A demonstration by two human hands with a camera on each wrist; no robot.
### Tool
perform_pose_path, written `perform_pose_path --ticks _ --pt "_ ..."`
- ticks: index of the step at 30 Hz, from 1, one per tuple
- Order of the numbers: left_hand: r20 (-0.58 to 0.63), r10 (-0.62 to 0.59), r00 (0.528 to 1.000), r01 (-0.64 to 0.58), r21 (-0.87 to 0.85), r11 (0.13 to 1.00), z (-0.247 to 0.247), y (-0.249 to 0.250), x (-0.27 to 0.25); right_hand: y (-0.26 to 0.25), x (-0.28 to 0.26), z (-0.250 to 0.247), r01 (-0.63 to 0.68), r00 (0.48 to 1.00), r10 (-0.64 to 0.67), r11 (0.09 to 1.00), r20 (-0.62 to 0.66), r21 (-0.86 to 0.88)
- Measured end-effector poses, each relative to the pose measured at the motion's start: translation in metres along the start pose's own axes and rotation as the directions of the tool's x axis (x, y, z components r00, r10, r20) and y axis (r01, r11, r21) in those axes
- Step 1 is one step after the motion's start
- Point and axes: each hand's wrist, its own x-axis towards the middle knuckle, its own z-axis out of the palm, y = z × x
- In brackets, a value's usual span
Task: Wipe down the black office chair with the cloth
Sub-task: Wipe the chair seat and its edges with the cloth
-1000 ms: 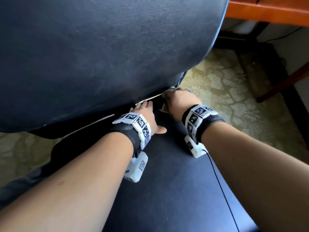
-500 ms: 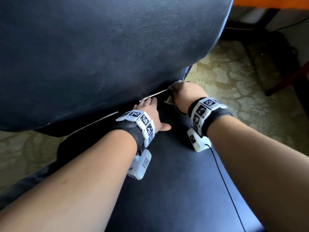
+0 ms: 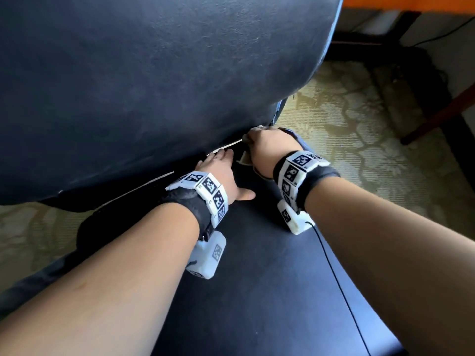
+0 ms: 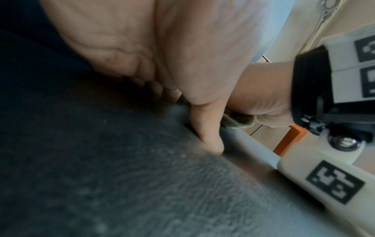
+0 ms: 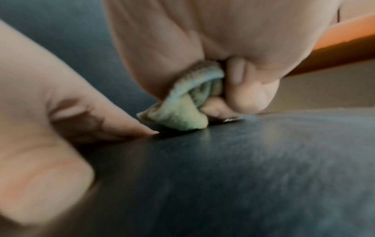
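The black office chair fills the head view, its backrest (image 3: 144, 80) above and its seat (image 3: 257, 291) below. My right hand (image 3: 267, 150) grips a bunched greenish-yellow cloth (image 5: 182, 109) and holds it against the seat at the crease under the backrest. A bit of the cloth (image 3: 244, 158) shows beside that hand. My left hand (image 3: 218, 168) lies flat on the seat just left of it, fingers straight and reaching into the crease, thumb (image 4: 205, 133) pressed on the leather. Its fingertips are hidden under the backrest.
A patterned beige carpet (image 3: 359, 129) lies right of and behind the chair. An orange wooden table edge (image 3: 411, 3) and a dark table leg (image 3: 437, 116) stand at the upper right, with black cables along the wall.
My right hand with the cloth has slid a little to the right along the crease. The left hand has barely moved.
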Motion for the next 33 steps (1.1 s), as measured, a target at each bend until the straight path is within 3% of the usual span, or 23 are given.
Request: perform_pose_path --ticks 5,8,9,10,11,13,14,15,16,17,18,20,23,25,26,30,31,33 --pt "0.016 0.007 1.000 -0.007 0.003 1.000 0.001 0.000 0.000 0.034 0.009 -0.016 -0.211 0.977 0.210 0.978 -0.045 -0.006" --pt "-0.003 0.011 1.000 -0.011 -0.023 1.000 0.003 -0.001 0.002 0.018 0.004 -0.010 -0.077 0.997 0.078 0.996 0.016 -0.043" --pt "-0.001 0.013 1.000 -0.013 -0.031 0.999 0.003 -0.001 0.001 0.018 0.000 -0.007 -0.033 0.999 0.032 0.999 0.028 0.022" --pt "0.000 0.016 1.000 -0.016 -0.036 0.999 0.003 -0.002 0.000 0.021 -0.006 -0.009 -0.052 0.999 0.050 0.980 0.018 0.193" --pt "0.000 0.018 1.000 -0.018 -0.037 0.999 0.001 -0.001 0.000 0.028 -0.010 -0.012 -0.110 0.993 0.121 0.887 0.004 0.449" --pt "-0.003 0.016 1.000 -0.016 -0.034 0.999 -0.001 -0.001 0.000 0.044 -0.024 -0.016 -0.167 0.946 0.322 0.449 0.015 0.878" --pt "-0.003 0.012 1.000 -0.012 -0.039 0.999 -0.001 -0.001 0.000 0.052 -0.031 -0.015 -0.166 0.908 0.416 0.267 0.042 0.949" --pt "-0.007 0.013 1.000 -0.014 -0.048 0.999 -0.001 -0.001 -0.001 0.059 -0.035 -0.013 -0.182 0.864 0.500 0.190 0.065 0.965" --pt "-0.016 0.021 1.000 -0.021 -0.058 0.998 -0.001 -0.001 -0.002 0.063 -0.036 -0.011 -0.236 0.815 0.576 0.231 0.063 0.944" --pt "-0.025 0.032 0.999 -0.033 -0.065 0.997 -0.002 -0.002 -0.005 0.066 -0.036 -0.011 -0.308 0.787 0.617 0.355 0.027 0.883" --pt "-0.031 0.040 0.999 -0.042 -0.073 0.996 -0.003 -0.002 -0.009 0.065 -0.035 -0.014 -0.357 0.797 0.602 0.531 -0.046 0.769" --pt "-0.032 0.032 0.999 -0.035 -0.091 0.995 -0.011 -0.004 -0.019 0.057 -0.026 -0.017 -0.356 0.860 0.493 0.763 -0.130 0.539" --pt "-0.059 -0.078 0.995 0.076 -0.036 0.996 -0.019 -0.020 -0.038 0.028 -0.004 -0.017 -0.245 0.959 0.264 0.955 -0.099 0.169" --pt "-0.049 -0.147 0.988 0.148 0.021 0.989 -0.020 -0.037 -0.048 0.011 0.008 -0.009 -0.161 0.987 0.158 0.984 -0.036 -0.080" --pt "-0.036 -0.161 0.986 0.162 0.036 0.986 -0.018 -0.046 -0.051 -0.002 0.008 -0.004 -0.157 0.988 0.155 0.980 -0.026 -0.122" --pt "-0.040 -0.156 0.987 0.156 -0.012 0.988 -0.015 -0.062 -0.050 -0.047 -0.003 0.028 0.100 0.995 -0.097 0.991 0.037 -0.090" --pt "-0.052 -0.151 0.987 0.150 -0.013 0.989 -0.017 -0.061 -0.049 -0.042 -0.003 0.028 0.107 0.994 -0.104 0.991 0.033 -0.082" --pt "-0.054 -0.138 0.989 0.138 0.000 0.990 -0.017 -0.058 -0.048 -0.023 0.003 0.017 -0.020 0.999 0.017 0.998 -0.047 -0.058"
